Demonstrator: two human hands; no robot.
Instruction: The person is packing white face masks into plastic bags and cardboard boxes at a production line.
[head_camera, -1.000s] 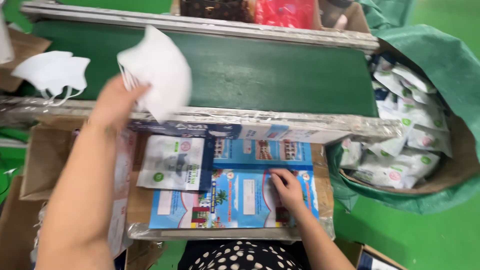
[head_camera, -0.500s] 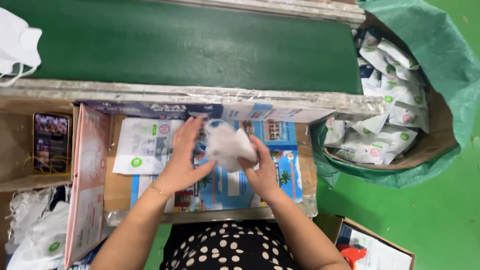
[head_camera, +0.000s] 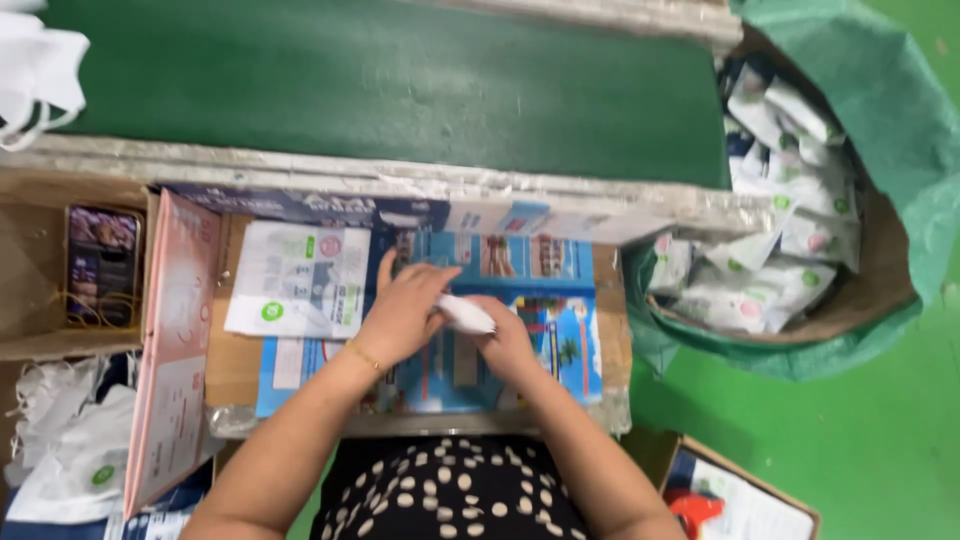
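Conveyor belt (head_camera: 380, 85) behind the tabletop (head_camera: 235, 365); phone (head_camera: 101, 265) left of it, bin of packets (head_camera: 790, 240) right.

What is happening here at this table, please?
A person is folding a white mask with both hands over a blue printed work board. The left hand presses on top of it; the right hand holds its other end. A stack of empty pouches lies to the left. Filled pouches sit in a green-lined bin on the right, beside the green conveyor belt.

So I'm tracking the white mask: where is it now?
Head view, centre: the white mask is folded between the left hand and right hand, over the blue printed sheets.
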